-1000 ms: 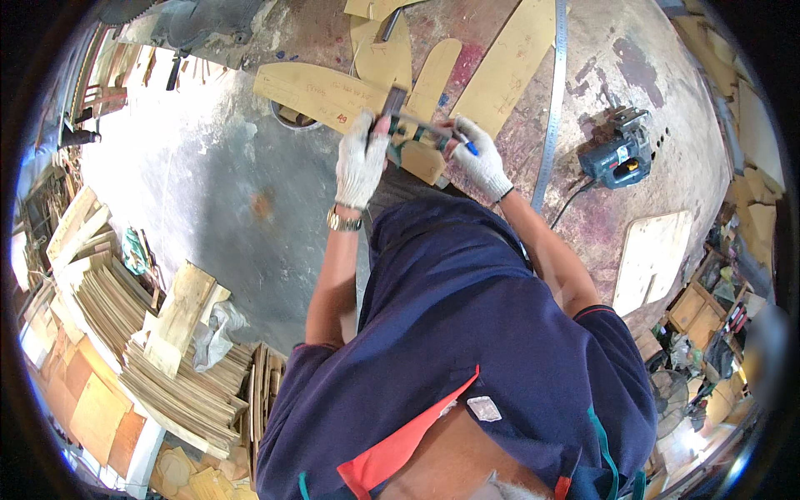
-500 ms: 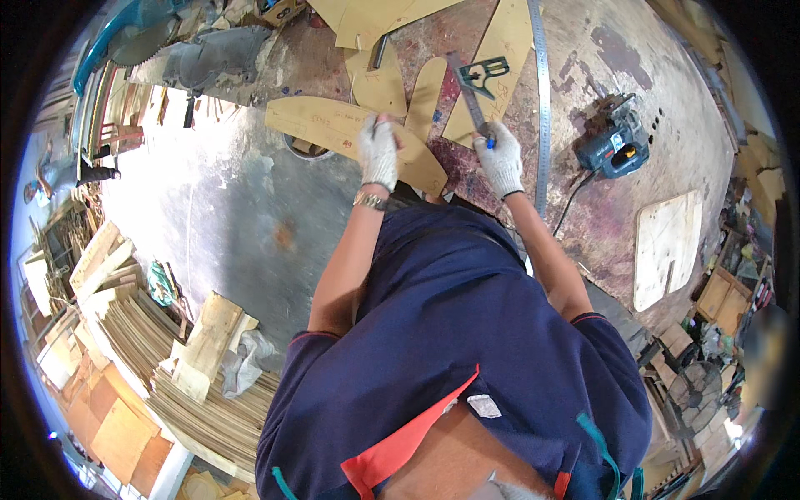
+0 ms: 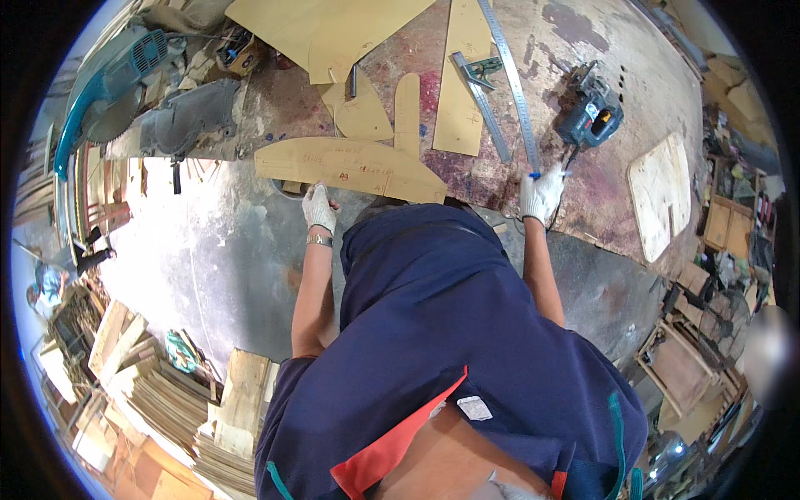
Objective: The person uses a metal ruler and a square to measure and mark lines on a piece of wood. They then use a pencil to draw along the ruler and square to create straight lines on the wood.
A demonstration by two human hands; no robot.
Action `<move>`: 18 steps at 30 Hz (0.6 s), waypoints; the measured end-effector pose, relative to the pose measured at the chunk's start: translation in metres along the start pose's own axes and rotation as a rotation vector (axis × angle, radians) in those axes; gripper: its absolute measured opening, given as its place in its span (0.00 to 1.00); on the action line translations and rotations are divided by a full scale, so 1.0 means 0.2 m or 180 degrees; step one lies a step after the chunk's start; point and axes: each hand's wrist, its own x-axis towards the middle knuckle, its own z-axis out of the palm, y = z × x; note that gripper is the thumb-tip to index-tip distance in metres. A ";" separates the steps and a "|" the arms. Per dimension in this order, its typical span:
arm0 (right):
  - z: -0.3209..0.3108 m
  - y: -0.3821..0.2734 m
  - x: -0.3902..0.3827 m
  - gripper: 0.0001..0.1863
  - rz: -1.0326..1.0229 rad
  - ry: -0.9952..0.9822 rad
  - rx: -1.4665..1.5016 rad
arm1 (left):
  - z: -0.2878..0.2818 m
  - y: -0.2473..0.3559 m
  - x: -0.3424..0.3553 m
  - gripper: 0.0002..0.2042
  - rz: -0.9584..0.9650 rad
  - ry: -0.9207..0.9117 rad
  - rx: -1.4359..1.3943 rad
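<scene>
A long, curved-edge tan template point(image 3: 350, 167) with pencil and red marks lies at the table's near edge, its left part overhanging. My left hand point(image 3: 320, 210), in a white knit glove, is closed at its lower edge, fingertips meeting the rim. My right hand point(image 3: 543, 195), also gloved, is closed around a blue pen point(image 3: 535, 176) beside the lower end of the long steel ruler point(image 3: 515, 87). Left of that ruler lies a combination square point(image 3: 483, 108), its green head point(image 3: 483, 70) on a tall tan template point(image 3: 458, 108).
A corded jigsaw point(image 3: 590, 117) stands on the right of the worn table, with a pale wooden board point(image 3: 658, 200) nearer me. More tan templates point(image 3: 333, 37) lie at the back. A teal circular-blade saw point(image 3: 125, 75) stands far left; stacked wood strips point(image 3: 162, 400) are lower left.
The curved template has turned nearly level. My left hand has come down and left to its lower edge. My right hand has left the combination square and moved right with the pen.
</scene>
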 end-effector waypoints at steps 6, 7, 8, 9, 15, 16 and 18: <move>0.00 0.13 -0.15 0.27 0.0610 -0.0087 -0.0358 | 0.14 0.05 -0.03 0.10 0.0248 -0.0578 0.0497; 0.01 0.15 -0.14 0.26 0.0617 -0.0134 -0.0324 | 0.16 0.06 -0.04 0.10 0.0155 -0.0630 0.0565; 0.02 0.16 -0.13 0.25 0.0609 -0.0196 -0.0286 | 0.16 0.06 -0.03 0.11 0.0060 -0.0658 0.0631; 0.02 0.15 -0.13 0.24 0.0593 -0.0258 -0.0233 | 0.17 0.06 -0.02 0.11 -0.0022 -0.0678 0.0695; 0.05 0.25 -0.11 0.18 0.0197 -0.0266 0.0027 | 0.25 0.08 -0.04 0.12 0.0216 -0.0952 0.0875; 0.05 0.26 -0.11 0.17 0.0149 -0.0242 -0.0030 | 0.25 0.08 -0.05 0.12 0.0260 -0.0955 0.1001; 0.06 0.25 -0.11 0.17 0.0089 -0.0227 -0.0104 | 0.25 0.05 -0.02 0.13 0.0358 -0.1034 0.1239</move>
